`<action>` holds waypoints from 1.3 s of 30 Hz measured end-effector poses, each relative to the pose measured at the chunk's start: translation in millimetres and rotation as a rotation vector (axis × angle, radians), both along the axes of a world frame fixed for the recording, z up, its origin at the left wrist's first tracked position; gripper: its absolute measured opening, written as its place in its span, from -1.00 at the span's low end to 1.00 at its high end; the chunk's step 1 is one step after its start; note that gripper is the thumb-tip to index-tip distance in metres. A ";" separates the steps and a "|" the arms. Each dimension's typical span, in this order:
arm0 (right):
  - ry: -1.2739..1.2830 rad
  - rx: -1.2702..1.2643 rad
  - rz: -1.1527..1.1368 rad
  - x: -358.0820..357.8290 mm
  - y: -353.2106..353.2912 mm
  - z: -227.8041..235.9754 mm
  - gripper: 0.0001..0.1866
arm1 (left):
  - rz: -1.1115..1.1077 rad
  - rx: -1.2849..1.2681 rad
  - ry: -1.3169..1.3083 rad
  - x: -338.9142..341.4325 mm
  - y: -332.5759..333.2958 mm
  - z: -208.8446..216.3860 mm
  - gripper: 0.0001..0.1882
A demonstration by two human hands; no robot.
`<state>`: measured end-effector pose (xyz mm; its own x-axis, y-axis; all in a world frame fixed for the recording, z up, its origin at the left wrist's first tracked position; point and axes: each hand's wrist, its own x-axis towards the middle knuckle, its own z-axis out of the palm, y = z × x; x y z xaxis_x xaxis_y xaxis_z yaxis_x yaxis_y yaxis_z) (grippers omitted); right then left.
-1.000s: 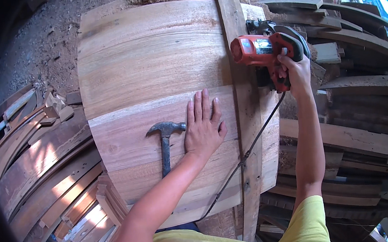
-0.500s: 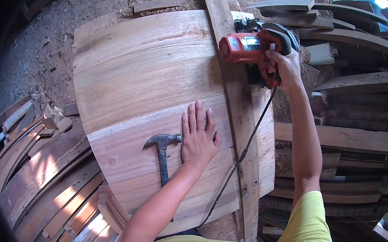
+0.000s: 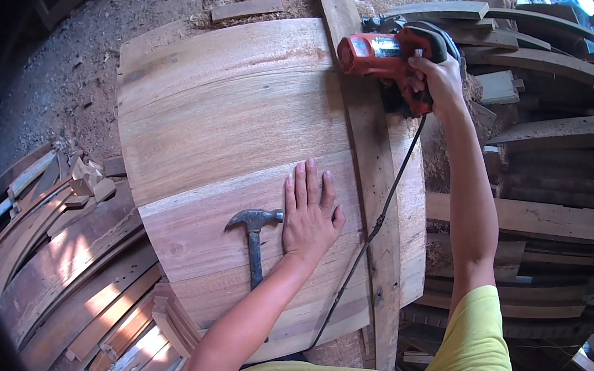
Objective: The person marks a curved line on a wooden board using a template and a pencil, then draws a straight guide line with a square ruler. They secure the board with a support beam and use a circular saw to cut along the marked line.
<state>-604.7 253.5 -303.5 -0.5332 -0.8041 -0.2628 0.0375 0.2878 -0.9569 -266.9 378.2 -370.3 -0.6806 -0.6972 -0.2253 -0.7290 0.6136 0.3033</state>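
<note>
My right hand [image 3: 441, 82] grips the rear handle of a red circular saw [image 3: 388, 58], which sits at the far right of a wide wooden panel [image 3: 233, 120]. A long straight board [image 3: 374, 171] lies lengthwise over the panel, and the saw's motor housing overhangs it. Flat on the panel rests my left hand [image 3: 309, 216], fingers stretched out. Just left of it lies a claw hammer [image 3: 254, 236], its lower handle partly hidden by my left forearm. The saw's black cord [image 3: 370, 236] runs back toward me across the board. The blade is hidden from view.
Stacked timber [image 3: 550, 218] crowds the right side. More planks and offcuts [image 3: 84, 277] pile up at the left. Beyond the panel, a short wood strip [image 3: 247, 8] lies on the ground [image 3: 66, 86] among sawdust.
The saw and my right hand have moved slightly farther away along the board. My left hand stays flat on the panel, and the whole view has shifted a little.
</note>
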 end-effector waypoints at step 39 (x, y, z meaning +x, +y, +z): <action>0.527 -0.122 -0.088 -13.6 -57.6 -17.5 -0.69 | 0.046 -0.041 0.051 -1.4 2.7 1.0 -0.23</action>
